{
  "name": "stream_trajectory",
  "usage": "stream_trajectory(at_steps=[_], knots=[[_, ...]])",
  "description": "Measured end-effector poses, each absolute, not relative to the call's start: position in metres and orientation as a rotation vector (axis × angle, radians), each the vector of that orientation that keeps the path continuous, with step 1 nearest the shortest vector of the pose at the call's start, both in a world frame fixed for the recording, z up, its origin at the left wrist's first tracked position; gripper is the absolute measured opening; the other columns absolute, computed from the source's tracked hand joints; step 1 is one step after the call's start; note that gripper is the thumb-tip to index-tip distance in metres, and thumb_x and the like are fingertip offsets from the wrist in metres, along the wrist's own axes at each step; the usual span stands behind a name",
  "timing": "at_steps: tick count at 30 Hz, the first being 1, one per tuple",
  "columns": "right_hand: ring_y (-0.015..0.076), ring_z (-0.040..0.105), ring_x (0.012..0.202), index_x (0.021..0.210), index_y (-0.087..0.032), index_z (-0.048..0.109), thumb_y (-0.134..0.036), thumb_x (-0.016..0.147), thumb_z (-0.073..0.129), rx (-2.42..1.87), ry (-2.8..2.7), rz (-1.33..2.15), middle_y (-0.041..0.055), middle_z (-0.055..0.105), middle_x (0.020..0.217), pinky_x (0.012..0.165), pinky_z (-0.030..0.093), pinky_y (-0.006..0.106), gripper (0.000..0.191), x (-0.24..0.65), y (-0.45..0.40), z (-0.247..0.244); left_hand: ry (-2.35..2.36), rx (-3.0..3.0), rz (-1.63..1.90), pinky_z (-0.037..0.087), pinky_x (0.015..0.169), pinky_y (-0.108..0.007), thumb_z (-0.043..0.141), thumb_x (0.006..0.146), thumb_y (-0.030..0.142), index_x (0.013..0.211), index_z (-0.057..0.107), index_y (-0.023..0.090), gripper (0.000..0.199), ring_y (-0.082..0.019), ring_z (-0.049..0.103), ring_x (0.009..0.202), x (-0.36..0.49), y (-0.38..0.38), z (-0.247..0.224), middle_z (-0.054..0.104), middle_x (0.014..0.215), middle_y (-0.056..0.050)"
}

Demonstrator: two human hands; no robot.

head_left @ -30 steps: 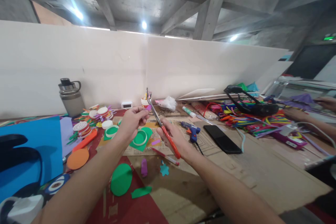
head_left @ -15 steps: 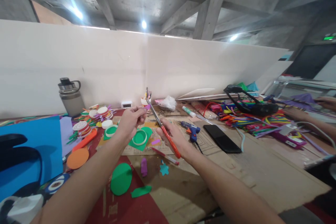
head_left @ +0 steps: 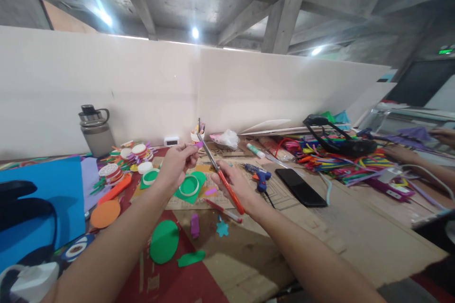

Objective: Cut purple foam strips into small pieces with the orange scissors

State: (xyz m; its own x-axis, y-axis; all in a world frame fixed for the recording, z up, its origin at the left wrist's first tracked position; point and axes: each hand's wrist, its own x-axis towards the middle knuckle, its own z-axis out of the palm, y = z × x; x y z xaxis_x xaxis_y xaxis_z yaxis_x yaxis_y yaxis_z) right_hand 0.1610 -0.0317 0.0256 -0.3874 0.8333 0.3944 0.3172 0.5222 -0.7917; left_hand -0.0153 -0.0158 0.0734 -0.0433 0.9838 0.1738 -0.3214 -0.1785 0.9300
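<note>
Between the fingertips of my left hand [head_left: 177, 163] is a small purple piece [head_left: 201, 144], perhaps paper or foam. My right hand [head_left: 236, 182] is wrapped round the red handles of a pair of scissors [head_left: 230, 188]. The blades point up and away, their tips right at the purple piece. Below my hands lies a green sheet piece [head_left: 202, 179] with a white ring [head_left: 189, 184] on it. Nearer to me are a blue star-like cutout [head_left: 222, 228], a purple scrap [head_left: 195, 226], a green oval [head_left: 164, 241] and a red pen [head_left: 225, 211].
A blue glue gun [head_left: 262, 180] and a black phone [head_left: 301, 188] lie right of my hands. Pipe cleaners [head_left: 330, 165] are heaped farther right, near another person's arm [head_left: 408, 158]. A bottle [head_left: 95, 132] stands back left before the white partition [head_left: 149, 85].
The purple piece and the fingers holding it have shifted very slightly at the scissor tips. Otherwise the hands and the things on the table look the same.
</note>
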Motion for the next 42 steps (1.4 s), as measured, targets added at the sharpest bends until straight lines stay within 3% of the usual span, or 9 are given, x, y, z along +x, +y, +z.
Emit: stream_trajectory(at_steps=[42], knots=[[0.0128, 0.039, 0.06, 0.075, -0.022, 0.043, -0.05, 0.09, 0.051, -0.921, -2.037, 0.672, -0.0019, 0.045, 0.067, 0.054, 0.028, 0.024, 0.033, 0.1628, -0.0286, 0.0216, 0.891, 1.023, 1.579, 0.033, 0.045, -0.016, 0.08, 0.051, 0.025, 0.063, 0.06, 0.011, 0.027, -0.005, 0.045, 0.048, -0.0187, -0.017, 0.0814, 0.055, 0.056, 0.001]])
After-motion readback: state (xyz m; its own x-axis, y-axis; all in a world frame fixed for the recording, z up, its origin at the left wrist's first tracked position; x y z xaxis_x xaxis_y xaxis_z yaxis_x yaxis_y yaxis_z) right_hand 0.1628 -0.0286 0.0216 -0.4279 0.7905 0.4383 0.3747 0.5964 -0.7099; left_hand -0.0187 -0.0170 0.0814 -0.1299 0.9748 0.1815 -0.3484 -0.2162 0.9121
